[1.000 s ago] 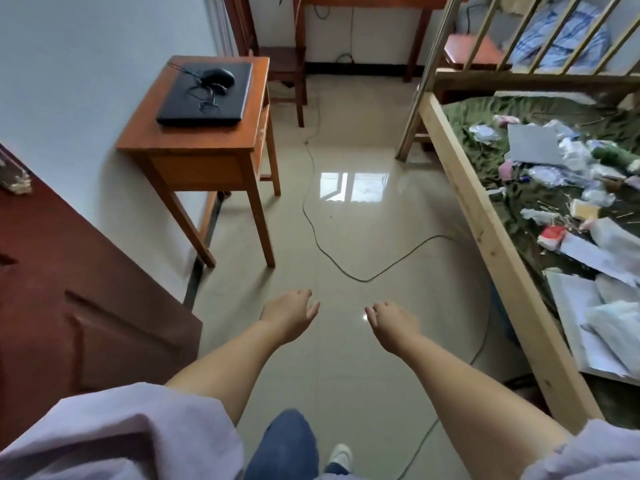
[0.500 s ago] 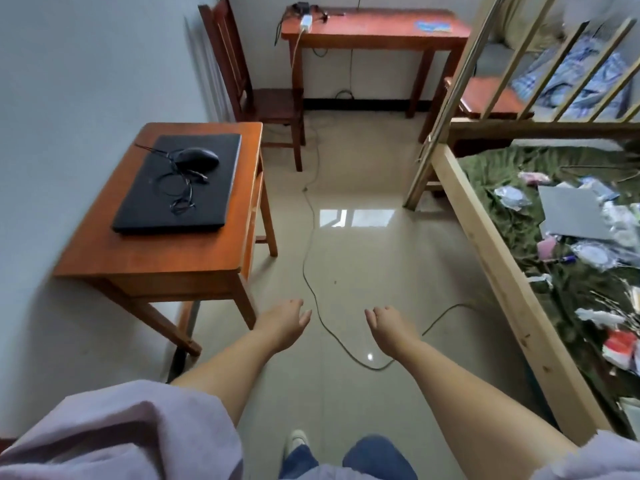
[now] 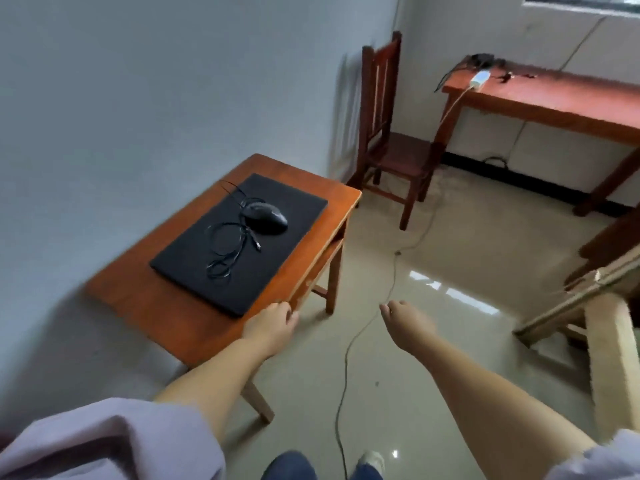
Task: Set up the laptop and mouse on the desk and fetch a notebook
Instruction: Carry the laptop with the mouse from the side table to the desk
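A closed black laptop (image 3: 270,237) lies flat on a small wooden desk (image 3: 166,310) against the left wall. A black wired mouse (image 3: 266,214) sits on the laptop lid, its cable coiled beside it. My left hand (image 3: 272,328) hovers over the desk's near right corner, fingers loosely curled, holding nothing. My right hand (image 3: 406,325) hangs over the floor to the right of the desk, fingers curled in and empty. No notebook shows in this view.
A wooden chair (image 3: 391,133) stands past the desk by the wall. A long red-brown table (image 3: 561,102) with a power strip runs along the back wall. A thin cable (image 3: 349,344) trails across the tiled floor. A pale wooden bed frame (image 3: 609,355) is at right.
I have walked up to the small desk and turned left; it now sits close under my left hand. The bed and its clutter have slid out of view. Both hands remain empty.
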`<state>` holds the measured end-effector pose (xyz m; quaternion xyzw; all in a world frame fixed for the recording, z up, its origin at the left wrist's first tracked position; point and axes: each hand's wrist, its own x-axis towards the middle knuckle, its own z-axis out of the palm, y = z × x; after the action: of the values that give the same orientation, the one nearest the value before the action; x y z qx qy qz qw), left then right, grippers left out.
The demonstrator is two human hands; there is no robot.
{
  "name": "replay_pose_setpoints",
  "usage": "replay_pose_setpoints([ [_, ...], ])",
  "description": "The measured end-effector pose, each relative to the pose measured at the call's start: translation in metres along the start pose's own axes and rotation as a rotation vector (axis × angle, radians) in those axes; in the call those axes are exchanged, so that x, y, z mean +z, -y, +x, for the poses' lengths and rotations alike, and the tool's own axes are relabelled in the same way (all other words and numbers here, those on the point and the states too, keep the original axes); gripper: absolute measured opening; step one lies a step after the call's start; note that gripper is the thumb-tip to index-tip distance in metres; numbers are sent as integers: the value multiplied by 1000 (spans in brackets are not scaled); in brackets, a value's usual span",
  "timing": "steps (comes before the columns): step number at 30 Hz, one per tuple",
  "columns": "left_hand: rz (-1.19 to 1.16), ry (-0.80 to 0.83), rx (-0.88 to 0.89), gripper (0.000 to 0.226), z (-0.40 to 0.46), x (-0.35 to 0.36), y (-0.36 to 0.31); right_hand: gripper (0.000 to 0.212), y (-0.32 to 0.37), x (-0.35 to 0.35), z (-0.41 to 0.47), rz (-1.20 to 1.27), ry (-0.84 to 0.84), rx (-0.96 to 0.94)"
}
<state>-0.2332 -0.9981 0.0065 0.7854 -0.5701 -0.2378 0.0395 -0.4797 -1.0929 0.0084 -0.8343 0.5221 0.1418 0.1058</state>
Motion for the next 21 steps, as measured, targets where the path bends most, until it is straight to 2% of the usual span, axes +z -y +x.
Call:
replay_pose_setpoints([
  [4, -70, -132, -213, 38, 18, -19, 14, 26, 1, -41, 75, -23, -4, -148],
  [10, -77, -347, -555, 33, 46, -38, 64, 21, 55, -86, 177, -78, -51, -406],
  [14, -157, -434, -794, 32, 72, -49, 100, 21, 89, -107, 236, -43, -78, -478],
  [17, -301, -512, -934, 23, 90, -56, 115, 19, 99, -115, 276, -55, -80, -476],
  [21, -393, -605, -1043, 20, 98, -56, 122, 37, 108, -124, 315, 97, -52, -314],
])
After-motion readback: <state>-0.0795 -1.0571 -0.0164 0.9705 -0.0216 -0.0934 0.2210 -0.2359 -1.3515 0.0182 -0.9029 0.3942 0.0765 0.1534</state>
